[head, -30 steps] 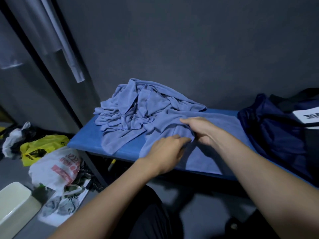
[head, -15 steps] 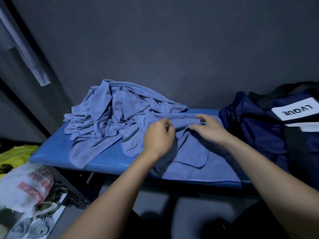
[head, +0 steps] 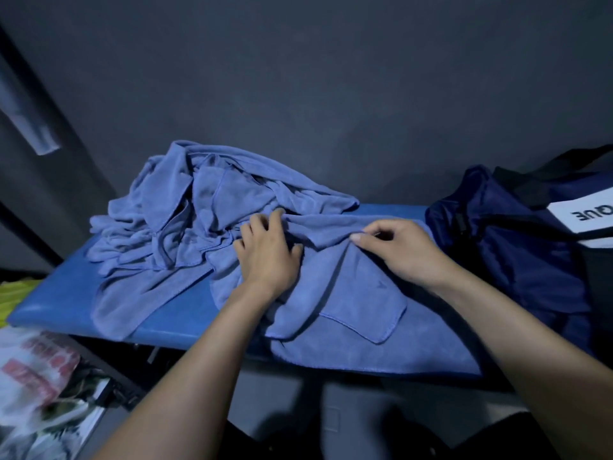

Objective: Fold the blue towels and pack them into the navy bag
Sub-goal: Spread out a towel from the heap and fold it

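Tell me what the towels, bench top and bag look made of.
Towels: soft matte microfibre or terry, probably; limp folds, stitched hems. Bench top: likely vinyl padding; smooth, slight sheen. Bag: thin woven synthetic, perhaps nylon; faint sheen, crumpled.

bench: blue padded top (head: 59,303), pushed up against the wall
wall: plain dark grey (head: 331,94), nothing fancy
floor, left: white plastic bag (head: 36,376) with red print, kinda blurry
far left edge: yellow-green bag (head: 13,295) poking in

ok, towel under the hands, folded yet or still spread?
Partly folded. The towel lies on the bench with one flap doubled over it, edges uneven; both hands, left and right, pinch its far edge.
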